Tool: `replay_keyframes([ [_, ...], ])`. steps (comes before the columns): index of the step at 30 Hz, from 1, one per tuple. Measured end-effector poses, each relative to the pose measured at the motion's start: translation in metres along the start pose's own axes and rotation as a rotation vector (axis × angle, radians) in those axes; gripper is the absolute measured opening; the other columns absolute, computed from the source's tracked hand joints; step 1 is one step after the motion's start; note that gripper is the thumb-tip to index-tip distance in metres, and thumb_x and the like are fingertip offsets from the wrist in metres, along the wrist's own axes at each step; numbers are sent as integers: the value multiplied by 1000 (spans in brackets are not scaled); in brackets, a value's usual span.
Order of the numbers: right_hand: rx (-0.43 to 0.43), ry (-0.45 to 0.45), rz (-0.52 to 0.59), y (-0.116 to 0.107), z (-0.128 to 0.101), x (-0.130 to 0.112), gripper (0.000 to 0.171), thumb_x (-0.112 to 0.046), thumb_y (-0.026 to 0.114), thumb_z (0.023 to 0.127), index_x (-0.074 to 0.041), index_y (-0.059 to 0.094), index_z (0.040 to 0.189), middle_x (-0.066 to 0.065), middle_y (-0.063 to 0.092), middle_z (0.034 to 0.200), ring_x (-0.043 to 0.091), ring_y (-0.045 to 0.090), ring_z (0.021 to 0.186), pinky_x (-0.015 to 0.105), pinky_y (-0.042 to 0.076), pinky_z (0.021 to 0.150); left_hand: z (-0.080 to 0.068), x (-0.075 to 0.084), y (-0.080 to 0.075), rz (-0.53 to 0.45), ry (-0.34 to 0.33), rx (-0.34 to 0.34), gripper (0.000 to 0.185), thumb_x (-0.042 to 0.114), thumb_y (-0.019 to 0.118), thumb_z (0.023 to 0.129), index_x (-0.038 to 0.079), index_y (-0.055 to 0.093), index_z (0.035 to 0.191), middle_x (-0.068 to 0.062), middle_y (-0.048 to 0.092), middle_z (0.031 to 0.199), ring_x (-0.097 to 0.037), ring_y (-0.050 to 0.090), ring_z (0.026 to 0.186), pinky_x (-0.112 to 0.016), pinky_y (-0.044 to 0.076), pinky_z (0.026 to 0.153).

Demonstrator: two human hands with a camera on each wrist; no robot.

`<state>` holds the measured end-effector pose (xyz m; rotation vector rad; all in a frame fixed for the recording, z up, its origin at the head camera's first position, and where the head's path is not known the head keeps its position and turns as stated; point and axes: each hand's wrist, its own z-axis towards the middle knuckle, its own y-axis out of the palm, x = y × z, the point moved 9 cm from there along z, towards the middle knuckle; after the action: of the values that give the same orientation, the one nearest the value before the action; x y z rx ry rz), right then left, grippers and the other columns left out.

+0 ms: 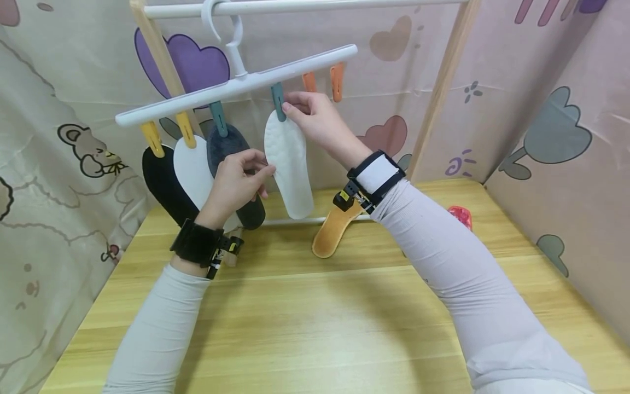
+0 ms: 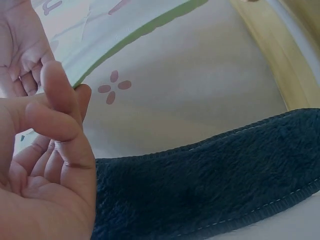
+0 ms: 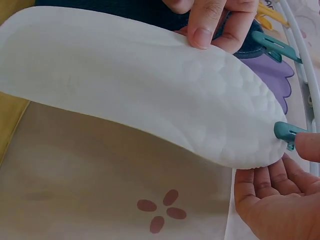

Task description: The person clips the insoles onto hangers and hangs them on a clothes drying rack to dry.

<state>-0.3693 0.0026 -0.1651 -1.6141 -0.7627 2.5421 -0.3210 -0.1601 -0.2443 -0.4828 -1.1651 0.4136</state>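
A white clip hanger [image 1: 236, 85] hangs from a white rail [image 1: 305, 6]. A white insole [image 1: 289, 164] hangs under its teal clip [image 1: 279, 104]. My right hand [image 1: 291, 107] pinches that clip at the insole's top end. My left hand [image 1: 263, 172] pinches the insole's left edge between thumb and fingers. In the right wrist view the white insole [image 3: 140, 95] fills the frame, with the left fingers [image 3: 207, 22] on its edge and the teal clip [image 3: 287, 132] at its tip. A dark fuzzy insole [image 1: 231, 153], a second white insole [image 1: 194, 169] and a black insole [image 1: 164, 183] hang to the left.
A tan insole [image 1: 334, 230] lies on the wooden table [image 1: 315, 317] behind my right wrist. Two orange clips [image 1: 337, 81] hang free on the hanger's right end. A red object [image 1: 460, 215] sits at the table's far right. Printed cloth walls and a wooden frame post [image 1: 443, 87] enclose the space.
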Motion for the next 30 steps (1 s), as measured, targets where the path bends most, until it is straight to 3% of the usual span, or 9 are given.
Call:
replay_keyframes([
  [15,13,29,-41,0,-3,15,40,-20,56,113,-2,60,150,15,70,143,21,68,126,31,55,106,-1,-8,-1,-9,-8,-2,20,22,70,106,8,72,120,-10,81,101,-23,73,61,-26,51,51],
  [23,17,61,-59,-3,-9,28,42,-19,55,113,2,58,150,18,67,145,25,66,128,38,54,112,-1,-16,3,1,-16,-16,20,23,70,106,9,72,120,-10,81,101,-18,71,60,-25,52,51],
  [30,12,91,-59,-4,-16,41,42,-20,56,113,0,59,149,17,69,142,24,66,116,38,56,105,-1,-18,4,10,-7,-31,22,25,69,107,7,71,119,-12,80,99,-18,72,60,-25,53,53],
])
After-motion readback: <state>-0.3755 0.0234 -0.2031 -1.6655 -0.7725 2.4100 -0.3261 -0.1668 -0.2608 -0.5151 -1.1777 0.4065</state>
